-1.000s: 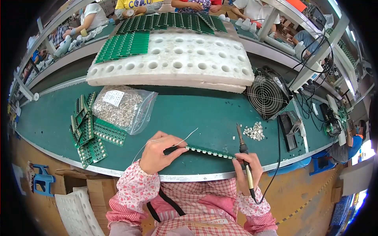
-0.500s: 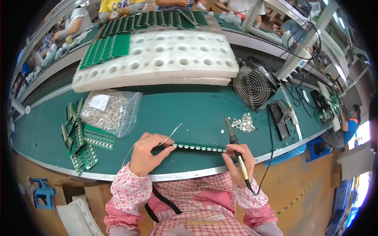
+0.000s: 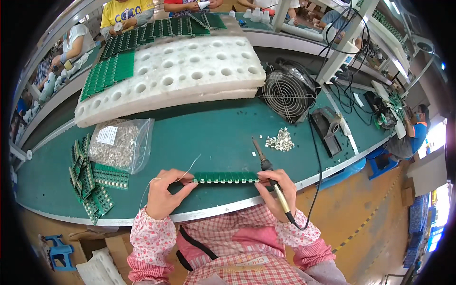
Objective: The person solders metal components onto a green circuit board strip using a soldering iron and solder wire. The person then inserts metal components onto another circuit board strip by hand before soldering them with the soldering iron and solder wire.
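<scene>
Left hand: my left hand (image 3: 164, 194) lies on the green counter (image 3: 213, 135), fingers (image 3: 183, 190) curled, their tips pinching the left end of the circuit-board strip (image 3: 225, 177); a thin solder wire (image 3: 190, 166) rises from the same grip.
Right hand: my right hand (image 3: 278, 189) is closed around the handle of the soldering iron (image 3: 266, 166), held like a pen, while the fingers steady the right end of the strip. The iron's tip points up and away, clear of the board.
The strip: a long narrow green row of small boards, flat on the counter near its front edge, spanning the space between both hands.
Step in hand: I judge this as lining up the strip, with wire and iron both ready but not on a joint.
Next move calls for: bringing tip and wire end together on one pad, with the strip kept from sliding.
Around: a clear bag of small metal parts (image 3: 121, 147) and fanned green boards (image 3: 90, 183) to my left; a heap of small pale parts (image 3: 280, 141), a small fan (image 3: 287, 95) and a dark iron stand (image 3: 327, 127) to my right; a white foam block with holes (image 3: 171, 78) behind.
In the way: nothing crowds the strip; the iron's black cord (image 3: 316, 180) trails off the counter edge by my right wrist and could tug.
</scene>
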Demonstrator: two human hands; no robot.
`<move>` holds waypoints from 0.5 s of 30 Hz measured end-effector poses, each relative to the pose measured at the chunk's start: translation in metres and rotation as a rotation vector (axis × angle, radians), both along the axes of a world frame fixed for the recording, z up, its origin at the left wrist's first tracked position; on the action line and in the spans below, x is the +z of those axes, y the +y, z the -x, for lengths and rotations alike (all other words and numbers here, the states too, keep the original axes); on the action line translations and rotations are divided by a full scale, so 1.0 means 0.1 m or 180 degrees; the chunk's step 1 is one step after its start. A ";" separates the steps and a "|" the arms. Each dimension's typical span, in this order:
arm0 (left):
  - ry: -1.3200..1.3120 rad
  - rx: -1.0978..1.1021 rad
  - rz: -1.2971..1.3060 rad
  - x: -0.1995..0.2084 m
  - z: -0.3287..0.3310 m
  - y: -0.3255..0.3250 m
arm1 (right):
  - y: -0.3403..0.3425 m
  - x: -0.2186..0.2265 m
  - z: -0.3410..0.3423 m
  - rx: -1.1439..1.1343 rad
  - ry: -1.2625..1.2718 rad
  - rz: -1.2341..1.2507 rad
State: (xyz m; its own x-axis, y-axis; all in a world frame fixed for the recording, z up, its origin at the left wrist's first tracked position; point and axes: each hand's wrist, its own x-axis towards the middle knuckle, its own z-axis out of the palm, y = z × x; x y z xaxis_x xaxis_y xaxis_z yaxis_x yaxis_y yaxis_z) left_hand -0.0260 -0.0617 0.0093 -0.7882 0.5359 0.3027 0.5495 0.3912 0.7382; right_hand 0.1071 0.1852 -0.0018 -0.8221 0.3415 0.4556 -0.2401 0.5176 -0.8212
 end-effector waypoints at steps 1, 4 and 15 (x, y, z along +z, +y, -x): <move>-0.0030 -0.0008 -0.0012 -0.01 -0.02 -0.01 | 0.00 -0.01 -0.02 0.0008 -0.0034 -0.0008; 0.0047 -0.0029 0.0048 -0.01 -0.09 -0.01 | 0.04 0.08 -0.05 0.0040 -0.0167 -0.0458; 0.1384 -0.0322 0.0823 -0.01 -0.51 -0.02 | 0.05 -0.23 -0.20 0.0008 0.0154 -0.1757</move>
